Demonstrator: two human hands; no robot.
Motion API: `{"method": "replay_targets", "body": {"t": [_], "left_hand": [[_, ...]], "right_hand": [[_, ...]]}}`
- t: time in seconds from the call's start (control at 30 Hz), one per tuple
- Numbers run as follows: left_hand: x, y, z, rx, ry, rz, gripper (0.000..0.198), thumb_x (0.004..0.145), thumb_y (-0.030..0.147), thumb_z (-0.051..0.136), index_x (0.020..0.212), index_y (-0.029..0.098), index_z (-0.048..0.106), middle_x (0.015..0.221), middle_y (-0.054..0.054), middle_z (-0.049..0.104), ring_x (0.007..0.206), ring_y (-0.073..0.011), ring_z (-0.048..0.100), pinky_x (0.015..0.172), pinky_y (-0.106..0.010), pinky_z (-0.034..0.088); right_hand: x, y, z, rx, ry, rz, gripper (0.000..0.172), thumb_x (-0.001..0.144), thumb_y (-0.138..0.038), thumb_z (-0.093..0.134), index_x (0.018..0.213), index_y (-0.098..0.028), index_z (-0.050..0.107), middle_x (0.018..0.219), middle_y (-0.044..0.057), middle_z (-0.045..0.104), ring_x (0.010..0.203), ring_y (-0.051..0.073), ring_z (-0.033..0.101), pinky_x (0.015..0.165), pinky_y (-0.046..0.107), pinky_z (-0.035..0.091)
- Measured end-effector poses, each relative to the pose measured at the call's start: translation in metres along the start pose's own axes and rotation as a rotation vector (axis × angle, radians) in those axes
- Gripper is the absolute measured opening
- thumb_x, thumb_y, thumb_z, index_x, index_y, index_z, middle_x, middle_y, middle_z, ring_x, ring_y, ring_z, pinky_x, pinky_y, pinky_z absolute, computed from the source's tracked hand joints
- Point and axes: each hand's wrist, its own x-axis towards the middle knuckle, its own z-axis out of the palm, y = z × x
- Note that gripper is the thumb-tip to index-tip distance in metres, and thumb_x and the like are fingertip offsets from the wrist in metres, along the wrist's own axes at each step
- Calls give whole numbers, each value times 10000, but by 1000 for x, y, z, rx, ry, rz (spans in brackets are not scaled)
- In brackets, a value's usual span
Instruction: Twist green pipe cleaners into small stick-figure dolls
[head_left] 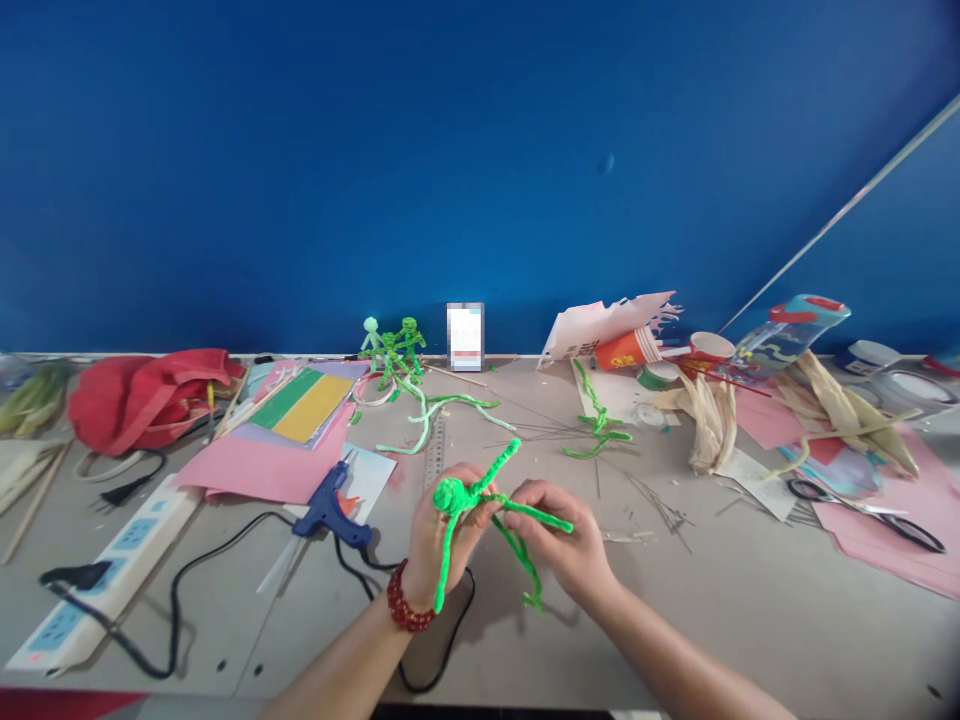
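Note:
Between my hands, above the table, is a bright green pipe cleaner figure [450,497] with a coiled round head and several long limbs. My left hand [455,535] is closed around its body just behind the head; a beaded bracelet is on that wrist. With thumb and fingers, my right hand [559,535] pinches one of the figure's limbs near the body. Another limb hangs down between the hands, its end bent. Loose green pipe cleaners [431,415] lie on the table beyond my left hand, and small finished green figures [409,345] stand at the wall.
A blue hot glue gun [330,510] with a black cord lies left, beside a power strip [120,570]. Pink paper [255,462], a red bag [142,400] and a propped phone [465,337] are further back. Scissors [870,510], paper cups [626,350] and thin wires [664,505] lie right.

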Motion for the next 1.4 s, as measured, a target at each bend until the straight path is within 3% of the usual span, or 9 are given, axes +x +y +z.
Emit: {"method": "replay_targets", "body": {"t": [0.23, 0.3, 0.43, 0.53, 0.63, 0.9, 1.13, 1.3, 1.4], "left_hand": [[2, 0, 2, -143, 55, -187, 63, 831, 251, 651, 844, 208, 606, 848, -5, 648, 717, -136, 606, 672, -259, 502], [3, -2, 3, -274, 81, -252, 93, 808, 261, 679, 815, 196, 613, 845, -8, 647, 727, -137, 603, 708, -271, 503], [5, -5, 7, -483, 93, -338, 90, 792, 239, 694, 805, 179, 628, 818, -11, 627, 746, -139, 601, 716, -271, 500], [4, -5, 10, -565, 122, -382, 101, 777, 237, 705, 825, 181, 635, 826, -13, 635, 754, -143, 607, 727, -278, 509], [4, -3, 11, -566, 109, -384, 115, 762, 237, 720, 802, 180, 629, 813, -7, 629, 737, -138, 603, 726, -280, 511], [5, 2, 9, -426, 70, -376, 156, 756, 253, 733, 783, 178, 599, 826, -3, 621, 719, -118, 589, 708, -255, 491], [2, -1, 6, -164, 35, -268, 152, 783, 297, 706, 842, 192, 613, 827, -24, 631, 759, -171, 592, 717, -321, 509], [0, 1, 4, -225, 44, -282, 291, 762, 467, 691, 771, 181, 636, 852, -62, 631, 797, -204, 604, 754, -339, 539], [0, 1, 4, -213, 21, -261, 322, 771, 499, 668, 764, 179, 635, 852, -77, 634, 805, -211, 604, 740, -322, 542]], "right_hand": [[8, 5, -9, 16, -103, 28, 162, 882, -334, 603, 866, -182, 656, 779, 47, 697, 696, 168, 665, 598, 254, 541], [11, 8, -14, -137, -74, -117, 139, 888, -266, 587, 1005, -204, 628, 877, 52, 699, 769, 175, 680, 639, 267, 558], [17, 9, -22, -575, -50, -579, 400, 860, -138, 588, 1242, -227, 509, 1060, 97, 679, 918, 205, 664, 782, 353, 553], [19, 1, -24, -773, -38, -850, 375, 844, -103, 608, 1194, -222, 547, 1090, 114, 673, 941, 217, 644, 789, 370, 539], [19, -7, -27, -858, -6, -950, 273, 827, -109, 642, 1075, -219, 615, 1000, 88, 702, 875, 205, 635, 759, 348, 532], [24, -13, -36, -814, -90, -893, 179, 839, -113, 622, 996, -196, 646, 886, 55, 730, 841, 200, 634, 770, 360, 498], [24, -14, -33, -689, -169, -791, 87, 880, -144, 587, 921, -209, 627, 776, 36, 709, 750, 177, 610, 804, 362, 491], [21, -11, -32, -582, -165, -562, 64, 899, -203, 581, 908, -201, 644, 731, 52, 672, 720, 186, 614, 663, 306, 484], [21, -9, -33, -508, -192, -561, 63, 899, -206, 585, 918, -207, 644, 747, 45, 678, 719, 181, 612, 680, 309, 486]]}}
